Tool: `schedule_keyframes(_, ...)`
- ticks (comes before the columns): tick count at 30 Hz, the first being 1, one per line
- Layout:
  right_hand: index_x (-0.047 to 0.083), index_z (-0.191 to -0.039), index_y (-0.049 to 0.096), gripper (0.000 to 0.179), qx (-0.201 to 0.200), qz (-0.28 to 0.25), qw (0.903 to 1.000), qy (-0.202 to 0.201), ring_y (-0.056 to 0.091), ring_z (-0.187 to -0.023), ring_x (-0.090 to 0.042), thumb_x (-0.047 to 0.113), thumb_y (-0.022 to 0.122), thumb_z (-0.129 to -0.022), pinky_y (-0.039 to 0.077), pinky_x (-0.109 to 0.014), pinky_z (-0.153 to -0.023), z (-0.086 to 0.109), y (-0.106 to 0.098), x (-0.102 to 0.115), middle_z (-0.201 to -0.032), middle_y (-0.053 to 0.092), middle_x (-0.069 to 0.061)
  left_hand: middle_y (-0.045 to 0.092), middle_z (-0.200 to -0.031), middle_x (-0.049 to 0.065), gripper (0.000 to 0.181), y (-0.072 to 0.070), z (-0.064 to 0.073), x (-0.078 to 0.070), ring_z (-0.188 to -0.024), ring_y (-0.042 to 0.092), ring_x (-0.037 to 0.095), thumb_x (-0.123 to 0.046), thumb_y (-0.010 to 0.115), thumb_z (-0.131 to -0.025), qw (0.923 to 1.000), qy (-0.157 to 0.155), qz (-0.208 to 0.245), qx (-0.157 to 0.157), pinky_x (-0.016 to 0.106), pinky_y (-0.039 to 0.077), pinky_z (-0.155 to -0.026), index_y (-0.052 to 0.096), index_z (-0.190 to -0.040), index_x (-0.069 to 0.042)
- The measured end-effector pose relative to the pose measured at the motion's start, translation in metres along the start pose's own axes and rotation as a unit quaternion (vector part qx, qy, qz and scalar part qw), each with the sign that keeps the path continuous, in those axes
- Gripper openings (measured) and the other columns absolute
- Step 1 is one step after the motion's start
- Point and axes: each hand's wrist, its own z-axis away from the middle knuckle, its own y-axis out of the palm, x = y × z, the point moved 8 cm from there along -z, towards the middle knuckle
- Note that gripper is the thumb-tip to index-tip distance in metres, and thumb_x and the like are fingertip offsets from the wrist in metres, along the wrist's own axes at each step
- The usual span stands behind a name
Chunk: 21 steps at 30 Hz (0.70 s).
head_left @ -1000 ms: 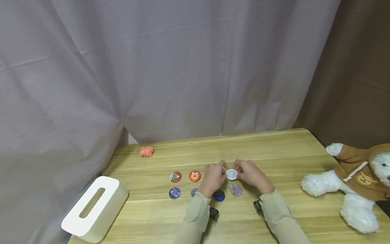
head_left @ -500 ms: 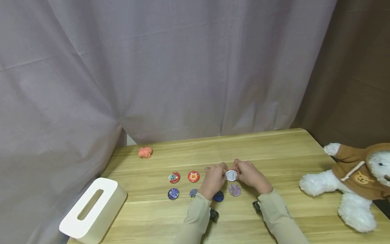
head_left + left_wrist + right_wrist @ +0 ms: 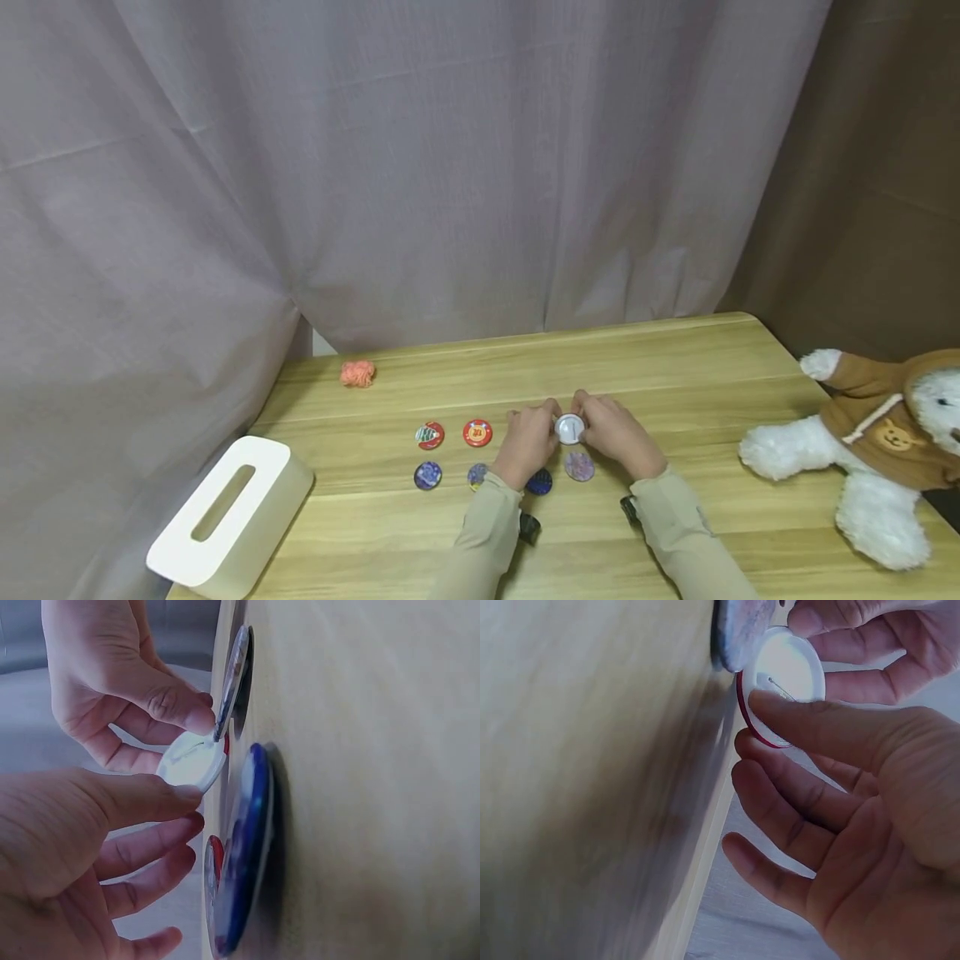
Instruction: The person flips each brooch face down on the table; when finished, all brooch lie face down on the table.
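A round pin badge [image 3: 570, 428] is held between both hands, its white back with the pin showing and a red edge visible in the right wrist view. My left hand [image 3: 527, 443] pinches its left side, the thumb [image 3: 161, 799] lying at the rim. On the opposite side my right hand [image 3: 617, 433] grips it, thumb [image 3: 802, 720] across the back near the pin and the fingers behind. Just nearer to me lies a pale purple badge [image 3: 579, 467]. A dark blue badge [image 3: 539, 482] and a blue-yellow badge [image 3: 477, 476] are partly hidden by the left arm.
Left of the hands lie a red badge [image 3: 477, 432], a red-green badge [image 3: 430, 435] and a blue-white badge [image 3: 427, 475]. Coral yarn [image 3: 357, 373] sits farther back. A white tissue box [image 3: 262, 508] stands at front left, a plush toy [image 3: 877, 433] at the right edge.
Both hands keep their hold at nearly the same spot. The badge has turned slightly between the fingers, and its pin runs more upright in the head view.
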Motion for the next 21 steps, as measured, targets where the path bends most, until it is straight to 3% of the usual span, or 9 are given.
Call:
schedule_keyframes(5,0.005,-0.089,0.06,0.028,0.005,-0.003,1.0,0.007,0.048,-0.065,-0.014,-0.014,0.074,-0.073,0.044,-0.033,-0.06,-0.0005,0.0015,0.0011,-0.072,0.058,0.0,0.071,-0.084,0.0,0.015,0.001,-0.0002,0.0014,-0.079,0.066,0.022,-0.015,0.08,-0.084,0.9999,-0.008,-0.009,0.001,0.039,0.043,-0.071,0.071,-0.095,-0.012)
schedule_keyframes(13,0.001,-0.095,0.067,0.026,0.024,0.014,0.9991,0.032,0.054,-0.067,-0.014,-0.01,0.076,-0.074,0.048,-0.035,-0.064,-0.0028,0.0074,-0.0052,-0.075,0.062,-0.002,0.068,-0.103,0.006,0.019,0.0064,0.0,0.004,-0.093,0.058,0.025,-0.017,0.081,-0.084,0.9983,-0.031,-0.018,0.045,0.042,0.044,-0.075,0.075,-0.101,-0.013)
schedule_keyframes(21,0.004,-0.089,0.067,0.023,0.03,0.021,0.9991,0.022,0.052,-0.07,-0.015,-0.009,0.075,-0.072,0.048,-0.037,-0.066,-0.0028,0.0082,-0.0051,-0.078,0.062,-0.002,0.065,-0.118,0.012,0.025,0.0081,0.0015,0.0041,-0.109,0.053,0.033,-0.02,0.083,-0.083,0.997,-0.035,-0.001,0.069,0.047,0.046,-0.081,0.075,-0.106,-0.013)
